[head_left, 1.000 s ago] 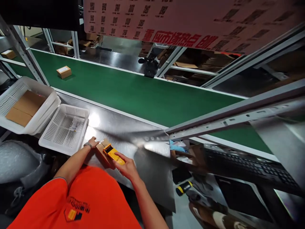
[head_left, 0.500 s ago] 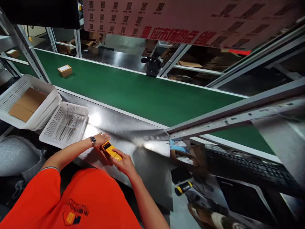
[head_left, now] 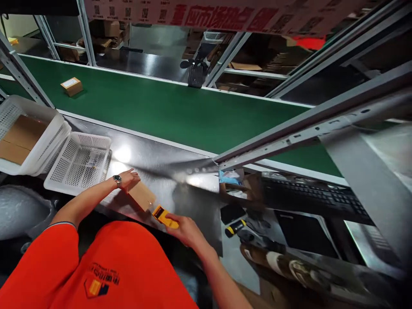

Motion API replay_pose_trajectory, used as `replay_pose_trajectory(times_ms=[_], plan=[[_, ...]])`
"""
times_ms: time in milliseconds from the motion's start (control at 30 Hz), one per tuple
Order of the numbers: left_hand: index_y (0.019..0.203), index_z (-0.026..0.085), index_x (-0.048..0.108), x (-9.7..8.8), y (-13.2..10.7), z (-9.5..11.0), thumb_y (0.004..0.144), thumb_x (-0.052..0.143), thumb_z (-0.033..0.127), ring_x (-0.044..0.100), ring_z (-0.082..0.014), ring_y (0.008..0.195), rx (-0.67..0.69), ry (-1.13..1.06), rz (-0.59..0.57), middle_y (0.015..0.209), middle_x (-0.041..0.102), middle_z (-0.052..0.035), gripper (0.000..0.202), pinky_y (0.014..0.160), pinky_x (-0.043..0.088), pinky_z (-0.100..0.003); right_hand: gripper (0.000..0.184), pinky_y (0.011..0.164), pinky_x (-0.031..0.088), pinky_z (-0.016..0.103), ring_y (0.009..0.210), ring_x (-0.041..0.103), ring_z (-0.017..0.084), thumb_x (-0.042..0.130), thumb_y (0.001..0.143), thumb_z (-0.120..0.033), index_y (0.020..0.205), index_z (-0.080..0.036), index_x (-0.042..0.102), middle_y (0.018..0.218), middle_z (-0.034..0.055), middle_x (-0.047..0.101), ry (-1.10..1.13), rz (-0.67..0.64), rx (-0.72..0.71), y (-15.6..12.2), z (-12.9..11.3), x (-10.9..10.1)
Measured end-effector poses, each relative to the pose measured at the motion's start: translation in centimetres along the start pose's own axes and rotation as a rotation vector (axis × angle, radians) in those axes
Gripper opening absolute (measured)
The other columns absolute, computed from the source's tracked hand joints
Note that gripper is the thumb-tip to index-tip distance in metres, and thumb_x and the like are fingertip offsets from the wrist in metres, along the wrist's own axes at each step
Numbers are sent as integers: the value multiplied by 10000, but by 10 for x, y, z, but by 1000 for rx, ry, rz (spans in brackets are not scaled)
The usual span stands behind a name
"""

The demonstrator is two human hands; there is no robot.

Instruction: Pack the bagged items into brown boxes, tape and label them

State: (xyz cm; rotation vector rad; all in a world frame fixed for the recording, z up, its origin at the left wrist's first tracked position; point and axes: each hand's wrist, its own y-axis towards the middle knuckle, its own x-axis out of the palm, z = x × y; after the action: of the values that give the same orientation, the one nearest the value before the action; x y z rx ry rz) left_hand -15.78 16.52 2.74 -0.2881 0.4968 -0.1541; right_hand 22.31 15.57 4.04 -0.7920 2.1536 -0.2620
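On the metal bench lies a small brown cardboard box. My left hand, with a watch on its wrist, rests on the box's far left end, fingers stretched out. My right hand is closed round a yellow tool that looks like a tape dispenser. The dispenser's dark front end points at the near right end of the box, with a small gap between them. A shiny bit, perhaps clear tape, shows at that end of the box.
Left of the box stands a white perforated basket with a labelled clear packet inside. Stacked white baskets hold flat cardboard. Beyond the bench runs a green conveyor belt carrying a small carton. A metal post slants at right, near a keyboard.
My right hand has drawn the tape dispenser off the box, toward the right and nearer me, uncovering the box top. My left hand stays at the box's far end. The view has shifted.
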Motion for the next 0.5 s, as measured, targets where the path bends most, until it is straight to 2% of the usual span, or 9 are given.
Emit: replay_pose_trajectory(times_ms=[33,100,167,200,267,300,367,433,500], plan=[[956,206,809,0,-1,-1,835,917,193,724,-289,1271,40,17,-39,1095,859,-127,163,1353,390,-455,395,760,550,376,802,799,320,862,627,-324,1010,-315,959,846,53,876,7,2,-15,11,-8,8],[965,196,815,-1,-2,-3,773,954,195,729,-314,1264,130,87,-43,1112,857,-136,237,1399,320,-476,351,721,522,330,739,762,271,871,581,-272,921,-316,948,741,13,835,62,17,-28,31,-23,22],[1010,190,819,-2,-3,-6,698,981,176,726,-343,1277,206,202,-66,1167,852,-149,351,1424,267,-501,348,706,510,315,721,752,257,873,579,-237,912,-307,944,725,11,826,78,56,-22,44,-26,28],[1048,190,817,-3,-4,-7,657,990,160,716,-358,1306,219,264,-83,1214,846,-155,428,1431,251,-512,377,716,517,321,745,768,270,877,606,-241,971,-302,950,763,29,842,42,80,-6,46,-23,29],[1130,193,809,-5,-6,-9,567,1010,126,684,-385,1383,185,357,-101,1323,825,-161,601,1437,237,-524,510,770,552,354,851,814,321,871,729,-297,1236,-286,924,904,90,881,-106,127,55,46,-10,26],[1166,194,806,-6,-9,-10,519,1021,110,669,-398,1414,150,377,-90,1370,812,-163,688,1435,244,-524,607,811,571,375,915,830,344,848,804,-334,1408,-273,858,991,123,891,-199,141,99,44,-2,24],[1231,186,801,-8,-15,-12,447,1051,115,666,-429,1430,84,382,-36,1430,793,-173,826,1415,287,-535,788,898,594,414,1024,840,367,772,932,-377,1690,-219,623,1167,188,876,-350,151,183,42,14,22],[1293,176,796,-9,-23,-13,461,1086,212,698,-444,1380,34,362,22,1430,796,-175,881,1357,374,-542,896,984,595,436,1119,830,378,719,986,-361,1800,-134,420,1286,252,832,-393,160,244,41,27,22],[1321,171,799,-8,-31,-16,534,1088,369,746,-422,1265,-20,296,65,1359,828,-157,862,1225,496,-511,940,1087,572,463,1241,794,412,713,977,-338,1800,-45,365,1351,311,786,-368,194,275,42,37,24]])
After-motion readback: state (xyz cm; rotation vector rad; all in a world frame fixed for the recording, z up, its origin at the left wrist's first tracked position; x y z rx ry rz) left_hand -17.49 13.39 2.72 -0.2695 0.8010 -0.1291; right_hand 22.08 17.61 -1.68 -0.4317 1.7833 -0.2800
